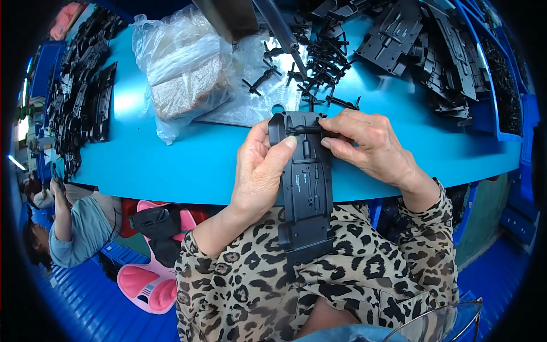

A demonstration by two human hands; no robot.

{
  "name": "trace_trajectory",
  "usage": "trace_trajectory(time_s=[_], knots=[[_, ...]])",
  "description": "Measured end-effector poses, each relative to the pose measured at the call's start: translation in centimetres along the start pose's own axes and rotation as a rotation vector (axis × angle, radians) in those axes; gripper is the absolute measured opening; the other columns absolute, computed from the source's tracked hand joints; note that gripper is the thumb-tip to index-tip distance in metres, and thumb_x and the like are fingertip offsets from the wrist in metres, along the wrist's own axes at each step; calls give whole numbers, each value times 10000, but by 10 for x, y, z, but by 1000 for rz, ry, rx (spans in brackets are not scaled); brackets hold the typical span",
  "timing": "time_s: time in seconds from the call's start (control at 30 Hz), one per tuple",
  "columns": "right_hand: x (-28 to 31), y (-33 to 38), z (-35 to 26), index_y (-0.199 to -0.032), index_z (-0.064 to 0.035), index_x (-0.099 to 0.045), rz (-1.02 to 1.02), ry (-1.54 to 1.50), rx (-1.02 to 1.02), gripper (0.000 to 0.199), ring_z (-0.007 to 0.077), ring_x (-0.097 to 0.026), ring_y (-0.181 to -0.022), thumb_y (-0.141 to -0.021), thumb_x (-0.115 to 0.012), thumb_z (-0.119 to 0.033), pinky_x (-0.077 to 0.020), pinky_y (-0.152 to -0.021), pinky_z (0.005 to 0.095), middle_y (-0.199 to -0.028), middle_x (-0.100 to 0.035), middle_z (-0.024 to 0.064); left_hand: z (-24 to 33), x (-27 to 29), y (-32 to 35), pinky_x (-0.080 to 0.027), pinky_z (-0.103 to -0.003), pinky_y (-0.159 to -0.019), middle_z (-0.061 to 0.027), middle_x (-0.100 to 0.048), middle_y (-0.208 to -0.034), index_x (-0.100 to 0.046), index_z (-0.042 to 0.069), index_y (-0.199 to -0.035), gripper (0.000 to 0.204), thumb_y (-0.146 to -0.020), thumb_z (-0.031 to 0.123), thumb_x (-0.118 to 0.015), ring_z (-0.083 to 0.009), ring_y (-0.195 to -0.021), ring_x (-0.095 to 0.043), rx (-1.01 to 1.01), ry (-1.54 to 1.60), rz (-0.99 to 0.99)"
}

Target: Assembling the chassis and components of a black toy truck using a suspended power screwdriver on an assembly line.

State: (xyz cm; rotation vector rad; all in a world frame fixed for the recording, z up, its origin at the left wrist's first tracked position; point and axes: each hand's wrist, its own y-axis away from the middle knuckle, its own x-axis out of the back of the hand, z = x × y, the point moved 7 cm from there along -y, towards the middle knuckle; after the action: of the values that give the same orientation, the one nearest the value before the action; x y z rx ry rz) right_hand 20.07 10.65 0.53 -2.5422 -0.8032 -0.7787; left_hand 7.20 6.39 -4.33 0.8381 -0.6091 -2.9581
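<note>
A long black plastic chassis plate (307,194), like a toy car's underside, stands between my hands with its lower end against my patterned clothing. My left hand (259,165) is closed around its upper left edge, thumb pressed on the face. A small black axle-shaped part (303,130) lies across the plate's upper end. My right hand (370,139) pinches the right end of that part between thumb and fingers; the fingertips partly hide it. Beyond the plate, several similar axle-shaped parts (327,62) lie heaped on the table.
A plastic-wrapped block (188,85) rests on a metal sheet (228,111) at the far left of the blue table (171,176). Dark metal bars (276,25) overhang the back. Black plates pile up at right (393,37) and left (102,102). Another person (85,222) sits at left, near a pink stool (148,285).
</note>
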Motion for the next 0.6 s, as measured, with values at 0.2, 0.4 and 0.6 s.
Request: trace_trajectory(time_s=[0.2, 0.4, 0.6], knots=[[-1, 1, 5, -907, 37, -556, -5, -107, -34, 233, 187, -541, -590, -700, -615, -51, -437, -496, 261, -696, -552, 106, 1, -1, 0, -440, -213, -720, -92, -524, -957, -365, -54, -1093, 298, -829, 46, -461, -84, -823, -513, -12, 5, -20], [-1, 1, 3, -905, 37, -556, 38, -79, -9, 228, 181, -540, -591, -702, -614, -48, -433, -490, 258, -710, -555, 105, 1, -1, 0, -441, -214, -717, -91, -524, -960, -362, -48, -1095, 299, -831, 51, -459, -82, -821, -513, 10, 25, -22], [-4, 0, -1, -901, 32, -554, -17, 29, 7, 233, 177, -541, -588, -683, -618, -18, -423, -483, 266, -693, -547, 104, 2, 0, 0, -441, -214, -712, -92, -522, -957, -360, -48, -1096, 300, -829, 50, -458, -86, -817, -512, -8, -11, -16]])
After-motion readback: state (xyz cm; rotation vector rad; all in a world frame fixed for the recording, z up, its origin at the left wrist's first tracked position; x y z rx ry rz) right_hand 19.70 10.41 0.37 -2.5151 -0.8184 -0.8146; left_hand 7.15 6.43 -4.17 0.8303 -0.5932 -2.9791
